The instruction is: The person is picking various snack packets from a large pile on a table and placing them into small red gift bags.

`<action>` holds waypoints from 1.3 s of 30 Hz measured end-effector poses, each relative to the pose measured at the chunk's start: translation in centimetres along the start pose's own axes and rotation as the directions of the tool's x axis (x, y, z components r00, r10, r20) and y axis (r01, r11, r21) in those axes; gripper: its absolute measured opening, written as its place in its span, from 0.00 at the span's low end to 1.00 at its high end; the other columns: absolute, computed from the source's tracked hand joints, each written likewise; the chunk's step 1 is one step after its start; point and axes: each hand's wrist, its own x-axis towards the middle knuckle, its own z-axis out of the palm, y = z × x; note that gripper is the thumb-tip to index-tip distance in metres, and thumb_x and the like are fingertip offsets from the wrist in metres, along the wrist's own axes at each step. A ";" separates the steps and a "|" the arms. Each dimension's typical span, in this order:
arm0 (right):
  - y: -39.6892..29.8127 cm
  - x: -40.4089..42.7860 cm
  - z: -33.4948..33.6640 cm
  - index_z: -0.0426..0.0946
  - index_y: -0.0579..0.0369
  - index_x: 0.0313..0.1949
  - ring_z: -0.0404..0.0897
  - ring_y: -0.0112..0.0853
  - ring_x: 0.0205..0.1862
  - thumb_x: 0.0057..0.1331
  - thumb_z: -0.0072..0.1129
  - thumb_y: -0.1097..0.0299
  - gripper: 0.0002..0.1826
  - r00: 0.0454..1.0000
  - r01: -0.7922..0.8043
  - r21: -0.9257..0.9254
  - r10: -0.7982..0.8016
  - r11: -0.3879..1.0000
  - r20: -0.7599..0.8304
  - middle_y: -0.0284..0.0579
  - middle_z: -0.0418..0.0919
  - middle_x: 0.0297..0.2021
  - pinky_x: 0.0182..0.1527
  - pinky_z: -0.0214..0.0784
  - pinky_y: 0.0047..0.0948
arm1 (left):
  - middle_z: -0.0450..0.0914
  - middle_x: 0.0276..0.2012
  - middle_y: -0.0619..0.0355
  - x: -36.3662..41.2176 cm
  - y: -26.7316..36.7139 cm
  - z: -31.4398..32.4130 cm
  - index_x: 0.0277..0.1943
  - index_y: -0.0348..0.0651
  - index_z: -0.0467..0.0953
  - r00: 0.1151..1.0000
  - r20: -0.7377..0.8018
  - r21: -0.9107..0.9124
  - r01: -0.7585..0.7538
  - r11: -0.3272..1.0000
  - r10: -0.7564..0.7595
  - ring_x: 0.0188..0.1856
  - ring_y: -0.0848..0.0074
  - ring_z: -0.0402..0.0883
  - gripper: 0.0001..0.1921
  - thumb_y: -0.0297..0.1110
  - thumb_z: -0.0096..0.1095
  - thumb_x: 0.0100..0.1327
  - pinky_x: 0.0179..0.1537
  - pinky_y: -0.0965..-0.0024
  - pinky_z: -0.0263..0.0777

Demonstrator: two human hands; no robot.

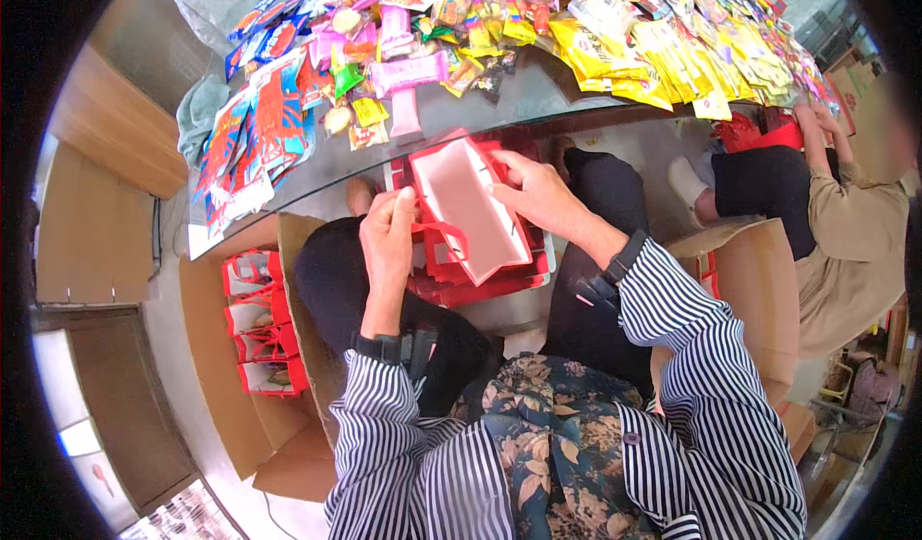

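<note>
A red paper gift bag [475, 216] with a pale inside stands open between my knees, its mouth facing up. My left hand [389, 230] pinches its red ribbon handle at the left side. On the other side, my right hand [533, 190] grips the bag's rim, thumb at the inner edge. Beneath the bag lie more red flat bags [497, 291] in a stack. Just beyond, wrapped snacks cover the table: pink-wrapped bars [409, 71], yellow packets [612, 64] and red-and-blue packets [277, 115].
A cardboard box [306, 302] at my left holds several red bags [263, 324] with things inside. Another cardboard box [756, 288] stands at my right. A co-worker [853, 252] sits further right, hands at the table's edge, near red material. The dark table edge [346, 180] runs ahead of my hands.
</note>
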 end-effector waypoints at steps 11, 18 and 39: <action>-0.6 -1.0 -0.5 0.65 0.66 0.65 0.81 0.44 0.56 0.62 0.63 0.60 0.36 1.000 -0.026 0.057 0.026 0.998 0.004 0.64 0.79 0.53 0.58 0.71 0.38 | 0.79 0.48 0.47 -0.9 3.5 0.9 0.44 0.34 0.80 0.844 -0.109 0.302 -0.475 0.827 0.525 0.52 0.63 0.79 0.07 0.23 0.55 0.68 0.55 0.64 0.71; 0.4 -0.9 0.3 0.64 0.66 0.66 0.82 0.45 0.54 0.62 0.65 0.58 0.38 1.000 0.007 0.047 -0.006 0.999 -0.015 0.63 0.80 0.52 0.57 0.72 0.39 | 0.78 0.46 0.50 -1.5 3.9 1.8 0.40 0.36 0.82 0.862 0.143 0.354 -0.503 0.788 0.486 0.47 0.61 0.79 0.06 0.28 0.62 0.64 0.50 0.63 0.73; -0.6 0.1 -3.7 0.76 0.57 0.52 0.81 0.37 0.41 0.65 0.60 0.72 0.16 0.859 0.352 -0.193 -0.398 0.916 -0.324 0.45 0.78 0.42 0.44 0.75 0.33 | 0.76 0.40 0.50 -1.3 2.9 1.6 0.54 0.40 0.78 0.967 0.187 0.258 -0.218 0.941 0.173 0.42 0.61 0.78 0.18 0.26 0.67 0.60 0.44 0.64 0.73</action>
